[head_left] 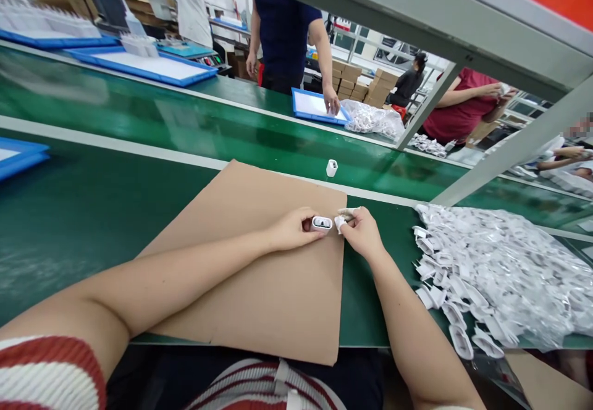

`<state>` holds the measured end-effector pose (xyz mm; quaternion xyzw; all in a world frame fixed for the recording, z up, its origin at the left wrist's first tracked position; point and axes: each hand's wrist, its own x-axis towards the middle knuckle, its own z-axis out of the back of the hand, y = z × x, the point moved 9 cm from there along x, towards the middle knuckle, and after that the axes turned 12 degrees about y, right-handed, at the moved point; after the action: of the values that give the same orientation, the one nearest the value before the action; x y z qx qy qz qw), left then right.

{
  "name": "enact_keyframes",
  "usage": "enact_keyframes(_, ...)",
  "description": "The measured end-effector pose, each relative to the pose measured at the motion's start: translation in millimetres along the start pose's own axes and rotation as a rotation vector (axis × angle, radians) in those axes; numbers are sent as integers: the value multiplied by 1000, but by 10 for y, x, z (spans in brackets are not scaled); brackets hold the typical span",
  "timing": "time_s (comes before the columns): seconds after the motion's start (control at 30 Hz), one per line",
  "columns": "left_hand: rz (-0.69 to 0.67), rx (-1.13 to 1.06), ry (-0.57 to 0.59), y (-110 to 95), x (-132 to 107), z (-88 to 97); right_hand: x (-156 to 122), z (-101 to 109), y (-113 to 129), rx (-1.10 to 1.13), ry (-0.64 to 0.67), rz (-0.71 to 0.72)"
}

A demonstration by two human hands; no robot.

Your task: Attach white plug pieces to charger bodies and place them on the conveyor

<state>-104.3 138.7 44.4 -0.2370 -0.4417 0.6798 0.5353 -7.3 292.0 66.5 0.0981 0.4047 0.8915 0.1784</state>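
Observation:
Between the fingers of my left hand (pixel 293 230) is a white oval charger housing (pixel 322 230), its open end facing me with dark and metallic parts inside. My right hand (pixel 365 234) pinches a small white plastic piece (pixel 340 222) just right of the housing, with a narrow gap between the two. My fingers partly cover that piece, so its full shape is hidden. Both hands are over a brown cardboard sheet (pixel 259 280) on the green bench. Beyond the sheet, a similar white housing (pixel 332 168) stands alone on the green conveyor belt (pixel 208 132).
A clear plastic bag (pixel 519 262) lies at the right, with many loose white plug parts (pixel 456 314) spilling out. A blue-rimmed tray (pixel 23 157) is at the left edge. Across the belt, a co-worker's hand (pixel 330 100) reaches into another tray (pixel 311 106). A metal post (pixel 504 144) slants up at right.

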Motion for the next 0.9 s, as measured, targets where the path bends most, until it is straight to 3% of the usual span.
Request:
enact_keyframes(0.17,17,-11,11,15,0,-4,52,-101,-129,71,35,-53)
enact_keyframes(0.3,19,-77,12,28,5,-6,57,-218,-157,238,192,-60)
enact_keyframes(0.37,12,-113,17,37,10,-10,51,-198,-109,265,209,-24)
enact_keyframes(0.5,15,-105,13,62,15,3,-31,113,155,90,-95,126)
enact_keyframes(0.57,33,-103,18,82,18,5,-103,139,335,52,-153,214)
enact_keyframes(0.73,59,-86,23,102,24,10,-231,-134,706,-106,-1,418)
enact_keyframes(0.9,40,-92,33,104,32,8,-205,-300,753,-350,83,404)
